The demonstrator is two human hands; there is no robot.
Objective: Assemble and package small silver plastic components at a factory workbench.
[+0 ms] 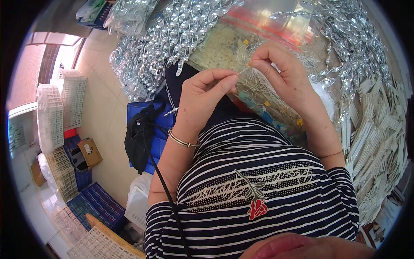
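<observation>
A thin white string (243,71) runs taut between my two hands above the worktable. One end is pinched between the thumb and forefinger of my left hand (202,95). My right hand (282,77) is closed at the fingertips on the other end, where a small yellow bit shows. Below them lies a tangle of white strings (261,88) with several small yellow tags (299,122) among it. A clear plastic bag (276,26) with a red band sits just beyond my right hand.
Shiny silver twisted strips (172,32) hang and heap at the far left, with more silver strips (355,47) at the right. Bundled white sticks (373,151) pile up on the right. A black bag (140,142) rests on a blue stool (158,151). Plastic baskets (71,97) line the left wall.
</observation>
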